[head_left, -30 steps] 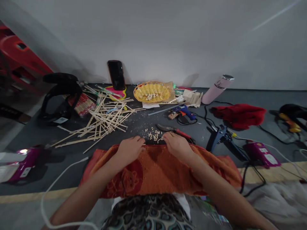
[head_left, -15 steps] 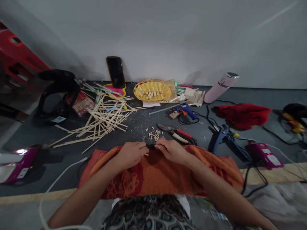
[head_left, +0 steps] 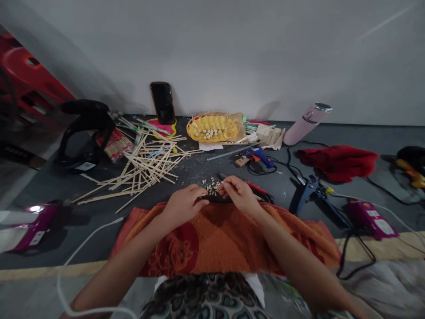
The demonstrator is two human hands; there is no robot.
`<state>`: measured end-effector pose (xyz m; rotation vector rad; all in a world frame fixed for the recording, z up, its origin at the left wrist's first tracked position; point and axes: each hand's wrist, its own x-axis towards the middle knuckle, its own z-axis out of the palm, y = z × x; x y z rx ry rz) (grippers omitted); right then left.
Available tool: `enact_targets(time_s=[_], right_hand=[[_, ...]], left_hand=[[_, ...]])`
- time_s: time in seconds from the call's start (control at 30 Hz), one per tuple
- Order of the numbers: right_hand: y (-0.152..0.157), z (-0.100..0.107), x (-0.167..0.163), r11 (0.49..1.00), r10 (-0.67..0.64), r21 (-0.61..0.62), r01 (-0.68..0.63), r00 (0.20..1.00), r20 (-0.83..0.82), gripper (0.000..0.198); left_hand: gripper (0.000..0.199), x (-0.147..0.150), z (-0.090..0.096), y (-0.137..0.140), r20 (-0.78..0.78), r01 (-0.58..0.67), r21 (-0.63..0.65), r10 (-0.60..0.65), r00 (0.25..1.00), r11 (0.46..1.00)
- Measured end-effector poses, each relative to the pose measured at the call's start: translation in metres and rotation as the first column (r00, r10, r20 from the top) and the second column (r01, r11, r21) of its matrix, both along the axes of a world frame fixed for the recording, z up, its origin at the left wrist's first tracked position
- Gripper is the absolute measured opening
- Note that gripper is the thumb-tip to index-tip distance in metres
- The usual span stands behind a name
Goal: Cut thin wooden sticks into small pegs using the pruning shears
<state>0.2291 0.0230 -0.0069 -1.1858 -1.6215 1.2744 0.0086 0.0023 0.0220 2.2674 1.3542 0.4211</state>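
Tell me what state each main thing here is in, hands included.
Left hand: curled, contents unclear
Right hand: curled, contents unclear
Small pieces: scattered
Wooden sticks: loosely heaped
Yellow basket: upright, holding pale pieces
Phone: propped upright, dark-screened
Pink flask: standing
Red cloth: crumpled
Orange towel: spread out
Glue gun: lying on its side
Pruners: lying flat, partly hidden

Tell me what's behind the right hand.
Beyond the right hand, the red-handled pruners show only in part; the hand covers their middle. Loose pale pieces lie to the hand's left; any directly behind it can't be seen.
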Motion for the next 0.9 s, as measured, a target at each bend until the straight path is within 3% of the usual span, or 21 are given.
enact_targets(time_s=[0.1,0.23,0.37,0.6,0.77,0.9], right_hand=[[-0.002,0.003,-0.005,0.997,-0.046,0.058,0.05,0.997,-0.067,0.024],[-0.007,-0.001,-0.002,0.979,-0.07,0.197,0.057,0.996,0.057,0.019],[-0.01,-0.005,0.003,0.965,-0.038,0.263,0.0,0.989,0.141,0.016],[-0.018,-0.002,-0.003,0.974,0.082,0.204,-0.096,0.994,0.074,0.019],[-0.018,-0.002,-0.005,0.973,0.121,0.193,-0.129,0.991,0.055,0.021],[-0.017,-0.004,-0.004,0.979,0.09,0.177,-0.096,0.995,0.041,0.016]], left_hand=[[0.021,0.014,0.002,0.01,0.306,-0.076,-0.142,0.117,0.945,0.987],[0.022,0.03,-0.007,0.014,0.484,-0.04,-0.271,0.172,0.858,0.962],[0.019,0.035,-0.016,0.009,0.525,-0.047,-0.296,0.204,0.826,0.954],[0.014,0.035,-0.019,0.005,0.568,-0.132,-0.168,0.205,0.797,0.977],[0.011,0.035,-0.017,0.003,0.609,-0.096,-0.107,0.142,0.78,0.99],[0.011,0.033,-0.013,0.0,0.588,-0.141,-0.118,0.184,0.788,0.983]])
